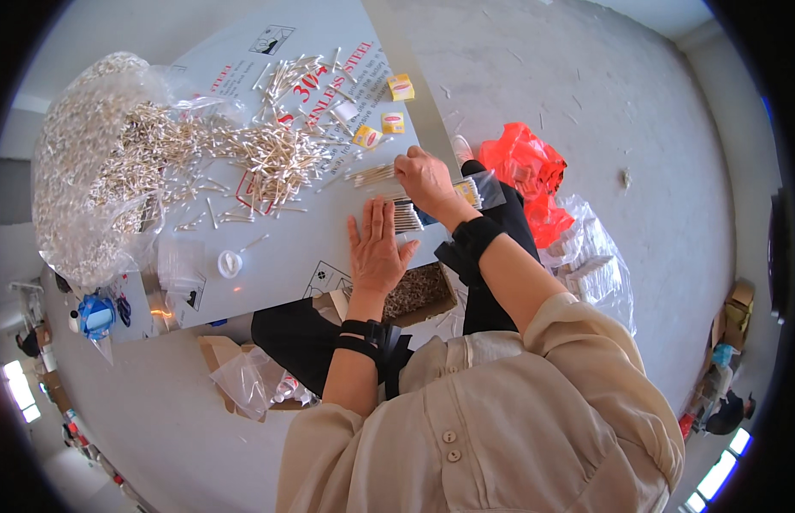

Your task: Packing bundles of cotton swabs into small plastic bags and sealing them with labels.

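Observation:
My left hand (378, 256) lies flat with its fingers stretched out near the table's front edge. Beside its fingertips is a neat row of cotton swabs (407, 216), side by side. My right hand (426, 183) is closed just beyond that row, its fingers curled down. A small bunch of loose cotton swabs (372, 175) reaches to its fingertips, which are partly hidden. Under the right wrist is a clear bag with a yellow label (467, 193), holding more swabs. Small yellow boxes or cards (392, 123) lie farther back.
A big heap of cotton swabs (282, 162) spills from a large clear bag (89, 171) on the steel-sheet table (286, 248). Nearby stand a small round white container (230, 263) and clear pouches (180, 265). An open box (423, 295) is by my lap; a red bag (526, 171) is at right.

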Tool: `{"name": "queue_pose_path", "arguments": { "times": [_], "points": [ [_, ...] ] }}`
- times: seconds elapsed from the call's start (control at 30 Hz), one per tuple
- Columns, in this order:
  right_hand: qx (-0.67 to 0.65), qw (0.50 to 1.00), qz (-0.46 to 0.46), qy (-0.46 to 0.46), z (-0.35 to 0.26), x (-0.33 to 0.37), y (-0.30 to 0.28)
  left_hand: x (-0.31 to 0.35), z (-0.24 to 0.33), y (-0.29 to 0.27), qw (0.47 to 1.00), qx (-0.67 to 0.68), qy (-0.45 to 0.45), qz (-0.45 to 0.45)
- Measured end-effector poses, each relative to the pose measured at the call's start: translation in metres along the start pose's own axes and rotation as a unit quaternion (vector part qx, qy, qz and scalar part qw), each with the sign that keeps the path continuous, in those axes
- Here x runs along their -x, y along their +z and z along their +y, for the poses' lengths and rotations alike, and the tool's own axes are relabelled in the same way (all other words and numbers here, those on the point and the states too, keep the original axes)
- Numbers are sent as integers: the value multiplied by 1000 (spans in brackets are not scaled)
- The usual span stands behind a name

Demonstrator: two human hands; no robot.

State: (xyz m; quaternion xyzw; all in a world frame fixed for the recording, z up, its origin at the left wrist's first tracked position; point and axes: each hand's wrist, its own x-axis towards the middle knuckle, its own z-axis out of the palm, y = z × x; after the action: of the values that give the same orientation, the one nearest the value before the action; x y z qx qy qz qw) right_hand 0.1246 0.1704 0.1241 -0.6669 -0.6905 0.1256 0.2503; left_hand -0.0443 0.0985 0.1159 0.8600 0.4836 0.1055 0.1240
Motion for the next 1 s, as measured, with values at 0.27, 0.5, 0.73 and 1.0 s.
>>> {"name": "queue_pose_path", "arguments": {
  "times": [0.27,0.5,0.73,1.0],
  "points": [
    [-109,986,-75,-103,3,24,-33,3,-4,2,1000,6,-3,10],
    [-17,985,-84,-146,-1,45,-36,3,-1,3,1000,16,3,12],
    [13,987,-61,-147,-5,51,-31,2,-2,3,1000,19,13,19],
    [53,980,-82,-175,2,54,-35,-2,8,5,1000,16,0,-11]
  ]
}}
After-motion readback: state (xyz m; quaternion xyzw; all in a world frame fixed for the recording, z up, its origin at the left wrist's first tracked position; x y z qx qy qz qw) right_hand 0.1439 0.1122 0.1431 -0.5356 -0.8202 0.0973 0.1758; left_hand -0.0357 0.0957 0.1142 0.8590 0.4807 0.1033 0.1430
